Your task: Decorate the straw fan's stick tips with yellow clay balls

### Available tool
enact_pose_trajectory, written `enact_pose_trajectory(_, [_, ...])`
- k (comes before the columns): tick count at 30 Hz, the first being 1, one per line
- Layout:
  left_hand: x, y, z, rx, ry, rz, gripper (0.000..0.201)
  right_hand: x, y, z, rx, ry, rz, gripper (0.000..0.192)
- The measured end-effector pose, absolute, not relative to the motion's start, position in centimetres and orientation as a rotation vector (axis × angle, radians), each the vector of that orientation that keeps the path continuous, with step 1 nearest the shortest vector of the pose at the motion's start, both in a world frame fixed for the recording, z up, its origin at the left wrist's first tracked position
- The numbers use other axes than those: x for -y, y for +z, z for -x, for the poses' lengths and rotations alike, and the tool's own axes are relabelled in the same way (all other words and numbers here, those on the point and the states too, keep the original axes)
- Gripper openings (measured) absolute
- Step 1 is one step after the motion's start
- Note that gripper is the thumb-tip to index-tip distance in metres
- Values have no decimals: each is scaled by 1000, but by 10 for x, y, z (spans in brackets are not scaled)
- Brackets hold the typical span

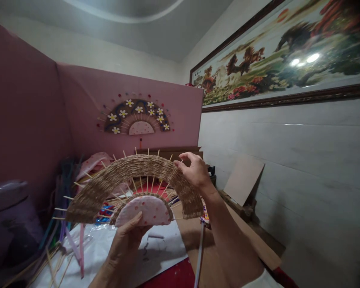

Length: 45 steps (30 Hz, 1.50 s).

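One woven fan [129,168], our left hand [127,238] pinching its dotted base [153,207]. Our right hand [195,172] is half-curled up top, can't tell if gripping.

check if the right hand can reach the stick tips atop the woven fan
Probably yes: the right hand is at the upper right edge of the woven fan, near some stick tips, with nothing visible between.

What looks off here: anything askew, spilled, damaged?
Nothing looks spilled or plainly damaged. The woven fan in the left hand appears intact; only the loose sticks at lower left look untidy, lying at different angles.
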<state>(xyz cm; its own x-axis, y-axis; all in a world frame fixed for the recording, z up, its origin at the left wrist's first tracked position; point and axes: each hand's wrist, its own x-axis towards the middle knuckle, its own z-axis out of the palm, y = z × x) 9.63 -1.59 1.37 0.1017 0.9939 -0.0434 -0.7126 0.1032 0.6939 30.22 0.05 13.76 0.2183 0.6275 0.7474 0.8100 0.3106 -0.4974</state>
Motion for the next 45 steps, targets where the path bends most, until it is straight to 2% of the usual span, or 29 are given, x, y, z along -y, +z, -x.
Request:
enact_pose_trajectory(8, [16, 10, -96, -614, 1352, -576, 39, -7, 131, -301, 1499, -187, 1449, 41])
enact_pose_trajectory(13, [19, 12, -98, -623, 1293, -606, 30, -15, 125, -301, 1513, 5, 1469, 41])
enact_pose_trajectory(18, [19, 15, -96, -661, 1329, -576, 37, -18, 123, -304, 1439, 94, 1343, 39])
enact_pose_trajectory(22, [19, 20, -95, -641, 1387, -561, 41, -18, 119, -317, 1286, 97, 1233, 46])
enact_pose_trajectory(28, [22, 32, -94, -635, 1415, -541, 43, -8, 102, -333, 1200, 638, 1163, 62])
enact_pose_trajectory(32, [22, 33, -94, -678, 1407, -529, 46, -5, 90, -331, 1176, 902, 940, 58])
enact_pose_trajectory(45, [13, 22, -92, -716, 1386, -605, 40, -24, 65, -333, 968, 898, 843, 60])
